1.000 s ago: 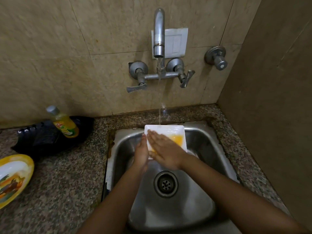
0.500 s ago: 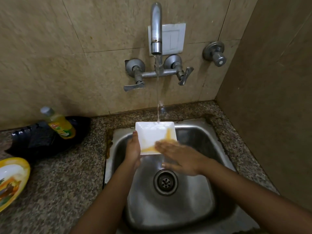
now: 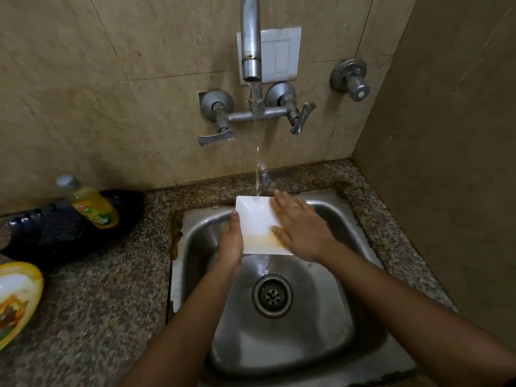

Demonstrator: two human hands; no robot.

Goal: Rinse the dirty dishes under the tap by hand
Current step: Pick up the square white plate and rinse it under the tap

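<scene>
A square white plate (image 3: 255, 223) with a yellow-orange smear near its lower edge is held tilted over the steel sink (image 3: 329, 317). Water runs from the tap (image 3: 251, 43) onto the plate's upper part. My left hand (image 3: 231, 241) grips the plate's left edge. My right hand (image 3: 300, 226) lies flat on the plate's right half, fingers spread, covering part of the smear.
A yellow dish-soap bottle (image 3: 89, 203) lies on a black tray (image 3: 55, 233) on the granite counter (image 3: 92, 303) at left. A yellow-rimmed dirty plate (image 3: 16, 300) sits at the left edge. The drain (image 3: 272, 295) lies below the plate. A wall rises close on the right.
My right hand slid from below the plate's lower right up across its right side. Much of the yellow smear has washed toward the lower edge. The view has shifted slightly.
</scene>
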